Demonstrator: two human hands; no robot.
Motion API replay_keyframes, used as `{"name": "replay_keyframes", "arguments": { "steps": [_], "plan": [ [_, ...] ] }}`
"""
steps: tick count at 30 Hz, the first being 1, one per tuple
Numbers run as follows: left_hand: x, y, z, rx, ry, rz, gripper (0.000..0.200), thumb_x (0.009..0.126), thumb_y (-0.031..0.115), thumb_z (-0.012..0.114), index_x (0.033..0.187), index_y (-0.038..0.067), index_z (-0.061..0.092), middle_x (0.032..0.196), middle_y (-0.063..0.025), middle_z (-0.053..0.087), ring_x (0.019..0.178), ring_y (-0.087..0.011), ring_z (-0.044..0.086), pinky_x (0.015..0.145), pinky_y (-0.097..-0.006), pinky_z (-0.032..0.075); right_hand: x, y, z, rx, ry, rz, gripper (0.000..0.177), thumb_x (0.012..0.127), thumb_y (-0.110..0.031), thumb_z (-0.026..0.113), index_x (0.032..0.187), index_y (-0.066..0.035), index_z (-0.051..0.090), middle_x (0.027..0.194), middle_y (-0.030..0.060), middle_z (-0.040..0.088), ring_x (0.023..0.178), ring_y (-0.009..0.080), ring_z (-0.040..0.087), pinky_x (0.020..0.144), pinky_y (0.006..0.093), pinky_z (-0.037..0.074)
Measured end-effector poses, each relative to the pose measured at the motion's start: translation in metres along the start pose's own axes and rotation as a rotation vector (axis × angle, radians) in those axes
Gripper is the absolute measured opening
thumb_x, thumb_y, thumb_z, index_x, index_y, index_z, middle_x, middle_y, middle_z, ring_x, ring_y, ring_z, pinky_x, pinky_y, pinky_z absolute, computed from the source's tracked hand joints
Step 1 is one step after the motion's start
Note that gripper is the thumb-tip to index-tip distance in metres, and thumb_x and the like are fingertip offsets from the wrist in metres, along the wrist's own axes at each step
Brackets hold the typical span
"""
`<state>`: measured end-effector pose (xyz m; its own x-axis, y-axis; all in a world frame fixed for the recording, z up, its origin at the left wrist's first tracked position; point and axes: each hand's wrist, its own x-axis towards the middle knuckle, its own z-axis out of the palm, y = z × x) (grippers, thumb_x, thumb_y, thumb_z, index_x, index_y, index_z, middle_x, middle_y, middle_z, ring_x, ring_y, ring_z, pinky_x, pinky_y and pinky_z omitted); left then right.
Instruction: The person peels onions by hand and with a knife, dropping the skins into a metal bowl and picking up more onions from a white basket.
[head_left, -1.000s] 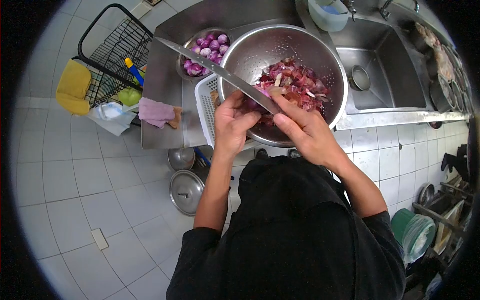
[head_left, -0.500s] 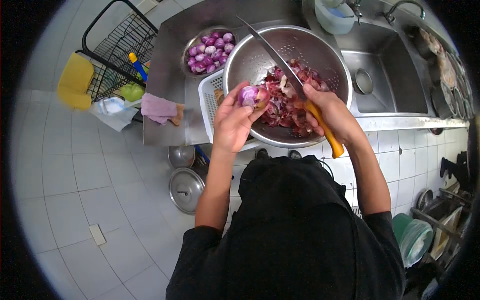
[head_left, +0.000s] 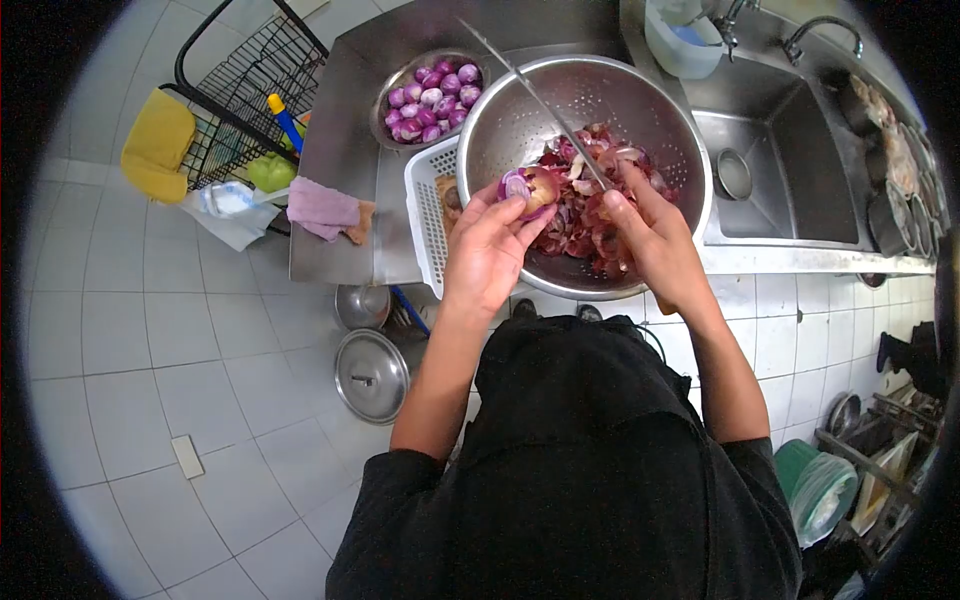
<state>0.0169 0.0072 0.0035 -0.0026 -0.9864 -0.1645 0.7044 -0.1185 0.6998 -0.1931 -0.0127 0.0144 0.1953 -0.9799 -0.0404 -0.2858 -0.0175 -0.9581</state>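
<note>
A partly peeled purple onion is held in the fingers of my left hand, over the left rim of a large metal colander. My right hand grips the handle of a long knife, its blade slanting up and left across the colander. The handle is mostly hidden by the hand. Loose reddish onion skins lie in the colander below both hands. A metal bowl of peeled purple onions stands to the left of the colander.
Beside the colander lies a white plastic basket. A pink cloth rests on the counter's left edge, near a black wire rack. The steel sink is at right, with a plastic tub behind.
My right hand has turned, so the knife blade looks thinner and the orange handle is now mostly covered. The onion has rotated in my left hand. The whole view has shifted slightly.
</note>
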Motion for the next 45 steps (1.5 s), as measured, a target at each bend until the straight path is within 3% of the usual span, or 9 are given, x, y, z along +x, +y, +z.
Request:
{"name": "replay_keyframes", "arguments": {
  "steps": [3, 5, 8, 11, 13, 15, 24, 37, 45],
  "plan": [
    [0.003, -0.003, -0.005, -0.068, -0.008, -0.004, 0.032, 0.096, 0.006, 0.056, 0.127, -0.002, 0.05, 0.125, -0.0138, 0.061, 0.119, -0.0272, 0.059, 0.108, -0.0478, 0.046, 0.0, -0.002, -0.001, 0.129, -0.061, 0.049, 0.065, 0.1, -0.041, 0.054, 0.142, 0.007, 0.043, 0.098, 0.0163, 0.069, 0.083, 0.022, 0.066, 0.075, 0.0326, 0.05],
    [0.002, -0.004, -0.003, -0.103, 0.018, -0.004, 0.035, 0.095, 0.003, 0.057, 0.129, -0.001, 0.048, 0.12, -0.0123, 0.062, 0.115, -0.0244, 0.061, 0.107, -0.0452, 0.047, -0.005, -0.014, -0.004, 0.264, -0.127, 0.147, 0.065, 0.1, -0.041, 0.053, 0.143, 0.006, 0.043, 0.087, 0.008, 0.067, 0.068, 0.0133, 0.06, 0.062, 0.0278, 0.048],
    [-0.001, -0.005, 0.004, -0.082, 0.019, 0.033, 0.043, 0.096, 0.002, 0.056, 0.137, 0.0, 0.043, 0.121, -0.0125, 0.06, 0.114, -0.0232, 0.061, 0.106, -0.043, 0.047, -0.012, -0.023, -0.008, 0.337, -0.208, 0.181, 0.065, 0.1, -0.04, 0.055, 0.146, 0.003, 0.041, 0.079, 0.0022, 0.059, 0.062, 0.005, 0.048, 0.056, 0.0203, 0.04],
    [-0.003, -0.001, 0.011, -0.07, -0.024, 0.025, 0.05, 0.096, 0.002, 0.056, 0.144, 0.0, 0.038, 0.126, -0.0135, 0.058, 0.115, -0.024, 0.06, 0.105, -0.0422, 0.047, -0.021, -0.023, 0.002, 0.324, -0.211, 0.139, 0.064, 0.099, -0.038, 0.056, 0.145, 0.004, 0.04, 0.086, 0.0081, 0.066, 0.068, 0.014, 0.061, 0.062, 0.0269, 0.047],
    [-0.003, 0.0, 0.013, -0.042, -0.063, 0.02, 0.052, 0.096, 0.001, 0.055, 0.145, -0.001, 0.037, 0.128, -0.014, 0.057, 0.115, -0.0247, 0.059, 0.105, -0.0416, 0.048, -0.022, -0.017, 0.007, 0.147, -0.176, -0.011, 0.064, 0.098, -0.036, 0.057, 0.145, 0.004, 0.04, 0.092, 0.0137, 0.069, 0.077, 0.023, 0.067, 0.069, 0.0323, 0.05],
    [-0.005, 0.001, 0.014, 0.021, -0.104, 0.036, 0.051, 0.095, -0.001, 0.055, 0.144, -0.002, 0.038, 0.129, -0.0146, 0.056, 0.115, -0.0255, 0.059, 0.104, -0.0408, 0.048, -0.027, -0.02, 0.008, 0.007, -0.146, -0.127, 0.064, 0.097, -0.035, 0.059, 0.144, 0.004, 0.04, 0.099, 0.0253, 0.069, 0.091, 0.0397, 0.069, 0.08, 0.0408, 0.051],
    [-0.013, -0.006, 0.018, 0.211, 0.025, 0.184, 0.06, 0.086, -0.015, 0.058, 0.141, -0.004, 0.04, 0.122, -0.0128, 0.059, 0.109, -0.022, 0.062, 0.093, -0.0339, 0.053, -0.033, -0.027, 0.018, -0.129, -0.105, -0.328, 0.07, 0.095, -0.032, 0.06, 0.151, -0.004, 0.03, 0.074, 0.0252, 0.063, 0.076, 0.0444, 0.066, 0.071, 0.0464, 0.05],
    [-0.015, -0.011, 0.015, 0.218, 0.042, 0.184, 0.059, 0.085, -0.016, 0.061, 0.139, -0.005, 0.042, 0.122, -0.0149, 0.059, 0.111, -0.0237, 0.061, 0.095, -0.0357, 0.053, -0.03, -0.024, 0.017, -0.171, -0.15, -0.357, 0.064, 0.096, -0.035, 0.057, 0.149, -0.008, 0.035, 0.069, 0.0239, 0.061, 0.07, 0.0441, 0.064, 0.068, 0.0468, 0.049],
    [-0.017, -0.009, 0.014, 0.273, 0.058, 0.213, 0.059, 0.082, -0.016, 0.063, 0.137, -0.006, 0.045, 0.12, -0.0143, 0.06, 0.108, -0.0227, 0.062, 0.092, -0.0342, 0.054, -0.033, -0.037, 0.013, -0.223, -0.218, -0.27, 0.061, 0.095, -0.034, 0.057, 0.148, -0.01, 0.04, 0.066, 0.0239, 0.06, 0.067, 0.0443, 0.064, 0.067, 0.0479, 0.049]
  ]
}}
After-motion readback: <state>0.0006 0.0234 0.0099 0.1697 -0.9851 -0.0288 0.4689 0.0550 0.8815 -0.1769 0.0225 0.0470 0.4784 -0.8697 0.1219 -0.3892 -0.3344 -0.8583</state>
